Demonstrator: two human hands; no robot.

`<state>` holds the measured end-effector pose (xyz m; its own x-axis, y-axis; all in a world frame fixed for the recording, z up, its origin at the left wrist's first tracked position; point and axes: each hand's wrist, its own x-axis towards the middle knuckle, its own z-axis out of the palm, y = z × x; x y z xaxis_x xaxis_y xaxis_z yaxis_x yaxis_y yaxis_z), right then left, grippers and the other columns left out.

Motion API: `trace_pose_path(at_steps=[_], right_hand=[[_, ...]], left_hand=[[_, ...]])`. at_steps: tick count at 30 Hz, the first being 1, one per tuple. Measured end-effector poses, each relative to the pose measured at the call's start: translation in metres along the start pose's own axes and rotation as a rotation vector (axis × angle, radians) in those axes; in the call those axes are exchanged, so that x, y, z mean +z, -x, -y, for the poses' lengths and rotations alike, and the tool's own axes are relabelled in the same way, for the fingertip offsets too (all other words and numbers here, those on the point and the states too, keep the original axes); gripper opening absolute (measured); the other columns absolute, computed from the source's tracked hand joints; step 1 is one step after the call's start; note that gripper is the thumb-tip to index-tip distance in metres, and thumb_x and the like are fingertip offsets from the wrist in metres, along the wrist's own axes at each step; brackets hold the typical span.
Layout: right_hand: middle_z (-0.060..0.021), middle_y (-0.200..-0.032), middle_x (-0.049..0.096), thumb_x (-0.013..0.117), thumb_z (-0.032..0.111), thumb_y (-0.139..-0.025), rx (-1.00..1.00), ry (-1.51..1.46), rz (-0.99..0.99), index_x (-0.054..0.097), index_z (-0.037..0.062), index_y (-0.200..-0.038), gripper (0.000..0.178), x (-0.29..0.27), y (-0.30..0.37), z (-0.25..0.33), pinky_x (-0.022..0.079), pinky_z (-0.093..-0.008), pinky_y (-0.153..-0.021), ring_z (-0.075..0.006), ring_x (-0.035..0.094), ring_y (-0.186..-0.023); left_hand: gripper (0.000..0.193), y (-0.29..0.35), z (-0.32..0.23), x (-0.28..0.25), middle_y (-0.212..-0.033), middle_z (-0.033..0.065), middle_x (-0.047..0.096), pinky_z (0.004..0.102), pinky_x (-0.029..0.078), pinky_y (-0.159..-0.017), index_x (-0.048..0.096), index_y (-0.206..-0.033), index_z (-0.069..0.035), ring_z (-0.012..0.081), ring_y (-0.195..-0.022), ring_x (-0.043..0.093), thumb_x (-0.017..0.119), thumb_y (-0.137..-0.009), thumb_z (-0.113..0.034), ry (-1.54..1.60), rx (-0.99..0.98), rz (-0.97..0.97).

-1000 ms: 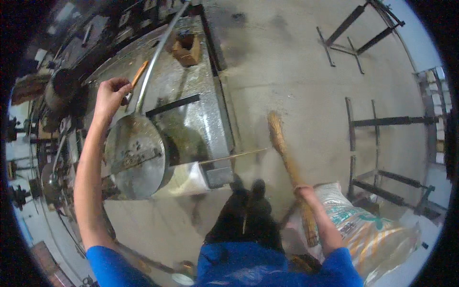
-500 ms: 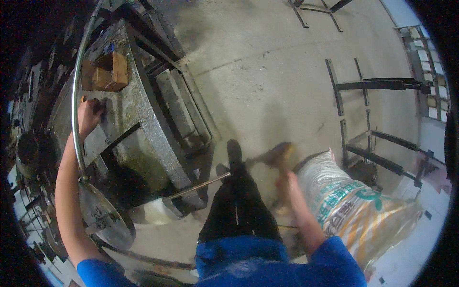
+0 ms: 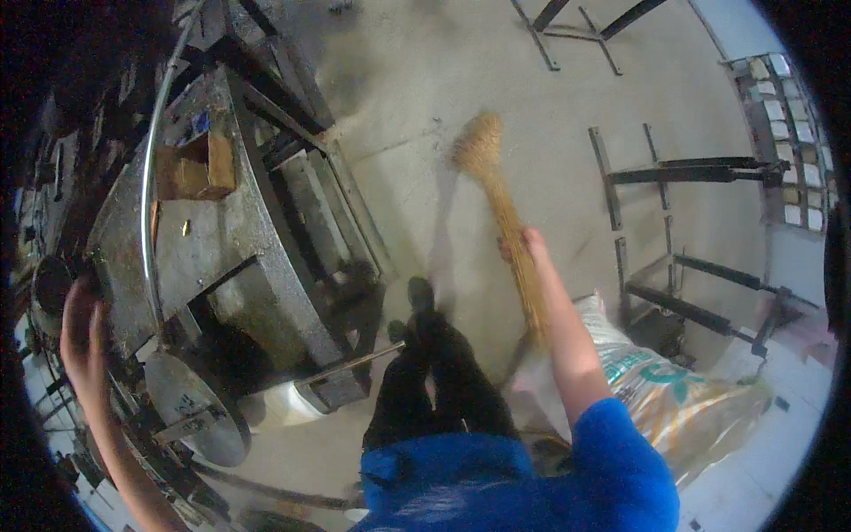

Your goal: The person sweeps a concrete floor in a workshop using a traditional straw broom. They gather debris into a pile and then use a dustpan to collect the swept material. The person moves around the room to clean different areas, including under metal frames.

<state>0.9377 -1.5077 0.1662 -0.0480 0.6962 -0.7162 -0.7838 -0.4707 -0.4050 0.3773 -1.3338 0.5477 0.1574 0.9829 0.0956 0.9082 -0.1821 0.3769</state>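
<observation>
My right hand (image 3: 523, 246) is closed round the handle of a straw broom (image 3: 510, 213). The broom is raised above the floor, its bushy head (image 3: 480, 146) pointing away from me. At the far left, beyond the curved metal tube (image 3: 147, 186), my left hand (image 3: 84, 324) has its fingers stretched out and looks open. Slight blur and dark surroundings hide its fingertips. A dark metal worktable (image 3: 222, 226) stands to its right, carrying a wooden box (image 3: 197, 168) and a small brass-coloured piece (image 3: 186, 228).
A round metal disc (image 3: 197, 408) and a white bucket (image 3: 288, 406) with a rod across it stand at the lower left. A large printed sack (image 3: 674, 399) lies on the right. Dark metal frames (image 3: 691, 173) stand on the floor (image 3: 399, 195) beyond it.
My right hand has swung the broom forward and up from beside the sack. My left hand has left the worktable top and moved left and nearer, past the metal tube.
</observation>
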Motion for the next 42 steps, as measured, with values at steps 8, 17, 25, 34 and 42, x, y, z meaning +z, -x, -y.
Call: trace_pose_path(at_steps=[8, 17, 25, 34, 42], right_hand=[[-0.0107, -0.064, 0.050, 0.041, 0.026, -0.077, -0.026, 0.253, -0.512, 0.046, 0.0068, -0.093, 0.026, -0.062, 0.119, 0.013, 0.040, -0.0326, -0.040, -0.0218, 0.047, -0.047], [-0.0116, -0.063, 0.050, 0.041, 0.016, -0.076, 0.093, 0.349, -0.592, 0.047, 0.0021, -0.086, 0.018, 0.035, -0.026, 0.101, 0.041, -0.0356, -0.042, -0.0229, 0.050, -0.050], [-0.0119, -0.066, 0.052, 0.036, 0.003, -0.071, 0.000, 0.224, -0.079, 0.033, 0.0110, -0.122, 0.052, 0.043, -0.038, 0.218, 0.043, -0.0323, -0.041, -0.0195, 0.050, -0.046], [-0.0106, -0.074, 0.053, 0.038, -0.006, -0.065, -0.113, 0.640, -0.090, 0.025, 0.0127, -0.128, 0.067, 0.047, 0.090, 0.250, 0.045, -0.0313, -0.044, -0.0196, 0.054, -0.052], [-0.0118, -0.074, 0.051, 0.037, -0.001, -0.069, 0.333, 0.689, 0.114, 0.017, 0.0171, -0.130, 0.067, 0.101, -0.041, 0.255, 0.045, -0.0324, -0.043, -0.0201, 0.052, -0.050]], left_hand=[[0.041, 0.120, -0.102, -0.016, -0.109, 0.0112, 0.049, 0.0299, 0.038, -0.082, 0.044, -0.113, -0.001, 0.0180, -0.093, 0.049, 0.056, -0.074, -0.007, -0.007, -0.293, 0.257], [0.034, 0.030, -0.244, 0.075, -0.085, 0.0057, 0.057, 0.0273, 0.039, -0.070, 0.056, -0.098, -0.004, 0.0152, -0.072, 0.048, 0.062, -0.065, -0.007, -0.016, -0.463, 0.354], [0.027, 0.016, -0.285, 0.103, -0.080, 0.0078, 0.059, 0.0230, 0.043, -0.065, 0.056, -0.091, 0.002, 0.0126, -0.067, 0.055, 0.054, -0.064, 0.003, 0.197, -0.339, 0.300], [0.028, 0.053, -0.324, 0.101, -0.082, 0.0107, 0.060, 0.0275, 0.045, -0.065, 0.057, -0.093, -0.004, 0.0207, -0.072, 0.058, 0.051, -0.066, 0.001, 0.503, -0.309, 0.440], [0.024, 0.068, -0.356, 0.154, -0.078, 0.0094, 0.061, 0.0266, 0.044, -0.066, 0.054, -0.098, -0.003, 0.0166, -0.073, 0.058, 0.051, -0.074, -0.006, 0.613, -0.896, 0.579]])
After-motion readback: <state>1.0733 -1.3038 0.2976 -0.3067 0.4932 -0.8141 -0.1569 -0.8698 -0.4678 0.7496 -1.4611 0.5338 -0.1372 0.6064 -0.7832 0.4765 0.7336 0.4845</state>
